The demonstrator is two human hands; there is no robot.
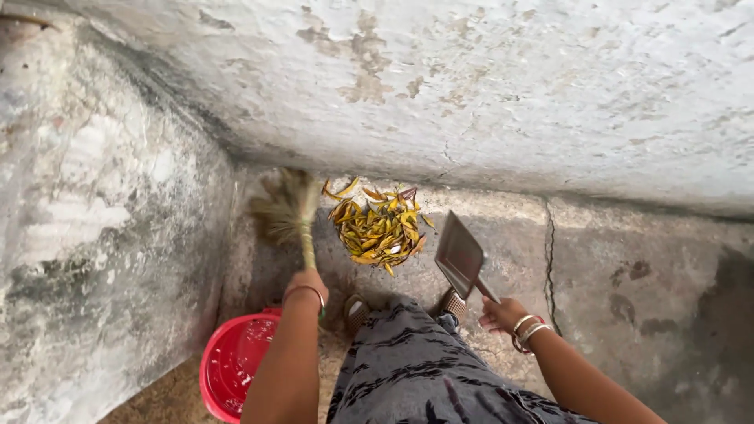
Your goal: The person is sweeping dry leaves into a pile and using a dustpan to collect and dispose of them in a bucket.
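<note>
Head camera view, looking straight down into a corner where two rough, stained plaster walls meet a worn concrete floor [613,275]. A person in a dark patterned garment crouches here, sandalled feet just visible below the hands.

Left hand [306,284], wearing a thin bangle, has its fingers clamped around the handle of a short grass broom [289,210]; the bristles fan out against the left wall [94,235], just left of a small heap of yellow and brown dry leaves [378,226]. That heap lies on the floor close against the base of the back wall [471,86].

Right hand [503,314], with several bangles at the wrist, has its fingers closed on the handle of a dark flat dustpan [459,255], held tilted with its blade raised, just right of the leaves and not touching them.

To gather the heap cleanly, the pan's front edge would best lie flat on the floor beside the leaves, with the broom drawn from the left in short, low strokes.

A red plastic bucket [232,365] sits at lower left, beside the left arm. A crack runs down the floor to the right. Both walls crowd the broom, leaving little room to swing.
</note>
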